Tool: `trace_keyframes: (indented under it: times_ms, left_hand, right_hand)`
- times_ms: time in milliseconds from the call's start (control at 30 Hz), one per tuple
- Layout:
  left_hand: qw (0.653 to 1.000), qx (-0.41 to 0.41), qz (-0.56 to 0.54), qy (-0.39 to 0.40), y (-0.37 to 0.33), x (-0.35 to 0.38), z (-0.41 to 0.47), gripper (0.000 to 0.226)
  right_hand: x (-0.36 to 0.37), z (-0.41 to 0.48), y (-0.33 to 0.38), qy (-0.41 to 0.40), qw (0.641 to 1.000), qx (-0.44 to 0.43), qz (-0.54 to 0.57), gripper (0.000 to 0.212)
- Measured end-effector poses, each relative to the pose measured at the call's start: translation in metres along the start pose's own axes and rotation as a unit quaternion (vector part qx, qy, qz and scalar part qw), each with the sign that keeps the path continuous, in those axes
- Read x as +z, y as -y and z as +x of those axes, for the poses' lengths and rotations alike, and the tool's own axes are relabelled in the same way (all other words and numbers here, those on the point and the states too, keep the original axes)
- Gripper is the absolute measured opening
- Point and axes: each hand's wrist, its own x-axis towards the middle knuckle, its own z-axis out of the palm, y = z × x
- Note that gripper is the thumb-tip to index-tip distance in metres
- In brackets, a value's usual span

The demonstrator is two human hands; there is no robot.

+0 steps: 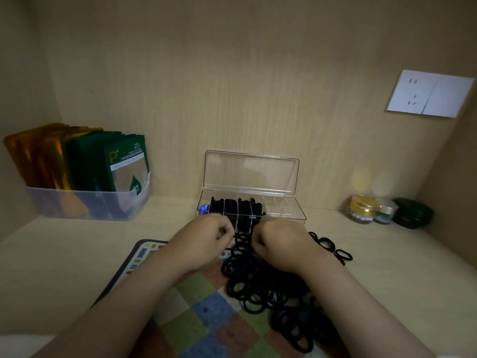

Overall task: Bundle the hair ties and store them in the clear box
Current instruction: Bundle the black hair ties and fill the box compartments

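Now: bundling; my left hand (206,239) and right hand (281,245), close together, both pinch hair ties (258,280) over the pile.
Box: clear box (289,215) open behind, part filled.
Next: bind, fill a free slot.

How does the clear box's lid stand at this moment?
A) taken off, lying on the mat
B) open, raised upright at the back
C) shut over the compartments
B: the lid of the clear box stands upright behind the compartments, and the hair ties stored inside show uncovered.
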Motion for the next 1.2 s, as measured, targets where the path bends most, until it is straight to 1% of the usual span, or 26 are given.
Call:
trace_keyframes:
  times_ms: [67,100,133,167,200,267,300,333,433,500,533,600,667,733,800,833,867,933,1000,1067,1133,1200]
  left_hand:
    - [0.996,-0.029,-0.082,-0.024,-0.003,-0.001,0.0,0.013]
    - [0.99,-0.044,-0.131,-0.036,-0.006,0.0,0.0,0.013]
    - [0.981,-0.06,-0.175,-0.049,-0.008,0.001,0.0,0.014]
    - [0.973,-0.074,-0.209,-0.061,-0.01,0.001,0.001,0.014]
    - [0.965,-0.088,-0.238,-0.069,-0.011,0.002,0.002,0.015]
    - [0.942,-0.111,-0.309,-0.069,-0.013,0.003,0.003,0.015]
    - [0.924,-0.125,-0.356,-0.058,-0.014,0.003,0.003,0.015]
    - [0.903,-0.14,-0.403,-0.042,-0.016,0.002,0.002,0.016]
    - [0.845,-0.17,-0.507,0.015,-0.021,-0.001,0.001,0.022]
    - [0.814,-0.182,-0.55,0.039,-0.023,-0.004,0.0,0.028]
    - [0.815,-0.181,-0.549,0.041,-0.023,-0.005,0.0,0.028]
    - [0.847,-0.171,-0.503,0.029,-0.021,-0.006,-0.001,0.022]
    - [0.872,-0.17,-0.459,0.017,-0.019,-0.009,-0.001,0.02]
    - [0.891,-0.177,-0.418,-0.007,-0.014,-0.013,-0.001,0.015]
    - [0.91,-0.18,-0.372,-0.035,-0.009,-0.019,-0.001,0.014]
    - [0.916,-0.177,-0.358,-0.045,-0.007,-0.022,-0.001,0.016]
    - [0.918,-0.173,-0.352,-0.054,-0.005,-0.023,-0.001,0.018]
    - [0.918,-0.165,-0.354,-0.074,-0.004,-0.026,-0.001,0.02]
    - [0.915,-0.163,-0.359,-0.09,-0.005,-0.026,0.0,0.019]
    - [0.915,-0.159,-0.36,-0.089,-0.006,-0.024,0.0,0.016]
    - [0.92,-0.152,-0.352,-0.083,-0.004,-0.021,0.001,0.013]
    - [0.923,-0.15,-0.346,-0.082,-0.003,-0.019,0.001,0.013]
  right_hand:
    - [-0.004,-0.003,0.0,-0.025,0.998,0.005,0.06,0.018]
    - [-0.005,-0.003,-0.001,-0.037,0.991,0.016,0.128,0.015]
    - [-0.005,-0.003,-0.002,-0.04,0.974,0.031,0.22,0.013]
    - [-0.006,-0.004,-0.001,-0.033,0.945,0.046,0.321,0.016]
    - [-0.008,-0.004,0.0,-0.019,0.908,0.056,0.414,0.021]
    - [-0.011,-0.005,0.003,0.014,0.836,0.064,0.545,0.026]
    - [-0.012,-0.005,0.005,0.019,0.814,0.067,0.577,0.026]
    - [-0.012,-0.004,0.007,0.012,0.809,0.073,0.582,0.026]
    - [-0.005,-0.001,0.01,-0.048,0.848,0.098,0.518,0.024]
    - [0.001,0.001,0.009,-0.082,0.864,0.114,0.484,0.022]
    - [0.003,0.002,0.009,-0.095,0.869,0.12,0.471,0.021]
    - [0.006,0.004,0.009,-0.111,0.878,0.123,0.45,0.018]
    - [0.005,0.003,0.01,-0.125,0.895,0.114,0.413,0.013]
    - [0.001,0.002,0.01,-0.138,0.932,0.099,0.32,0.009]
    - [-0.001,0.002,0.009,-0.114,0.974,0.07,0.184,0.019]
    - [-0.001,0.002,0.008,-0.09,0.986,0.059,0.13,0.024]
    - [0.0,0.003,0.009,-0.065,0.992,0.05,0.097,0.027]
    - [0.002,0.007,0.012,-0.024,0.996,0.035,0.074,0.03]
    - [0.005,0.012,0.015,0.014,0.998,0.022,0.061,0.029]
    - [0.005,0.016,0.017,0.044,0.997,0.018,0.061,0.025]
    - [0.005,0.02,0.017,0.049,0.996,0.014,0.067,0.018]
    - [0.006,0.023,0.017,0.042,0.996,0.022,0.07,0.017]
